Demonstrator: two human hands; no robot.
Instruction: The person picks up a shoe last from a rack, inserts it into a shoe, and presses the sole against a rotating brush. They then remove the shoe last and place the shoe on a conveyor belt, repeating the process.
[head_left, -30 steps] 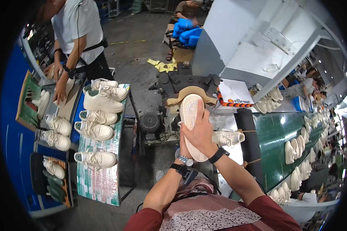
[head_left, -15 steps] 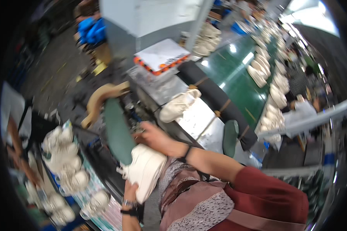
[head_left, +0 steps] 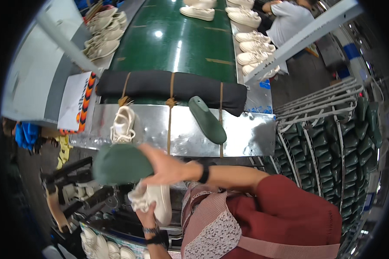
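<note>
My right hand (head_left: pixel 170 166) is closed around one end of a green foot-shaped shoe last (head_left: pixel 119 164), blurred and held level above the bench's near edge. Below it, my left hand (head_left: pixel 146 218) grips a cream lace-up sneaker (head_left: pixel 162 205) with its sole side toward me. The last and my right hand overlap the sneaker's upper end, so I cannot tell whether they touch. On the metal bench (head_left: pixel 151 118) stands another cream sneaker (head_left: pixel 123 123), just beyond the held last. A second green last (head_left: pixel 206 121) lies on the bench to the right, leaning against the black roll.
A black padded roll (head_left: pixel 151 84) tied with cords crosses the end of the green conveyor belt (head_left: pixel 177 47). Cream sneakers (head_left: pixel 255 45) line both sides. At right stands a white rack (head_left: pixel 307 142) full of green lasts. A seated person (head_left: pixel 289 21) is beyond the belt.
My view has turned right toward the conveyor. The green last, which rose from beside the sneaker with my right hand near it, is now in that hand. The left hand still holds the sneaker.
</note>
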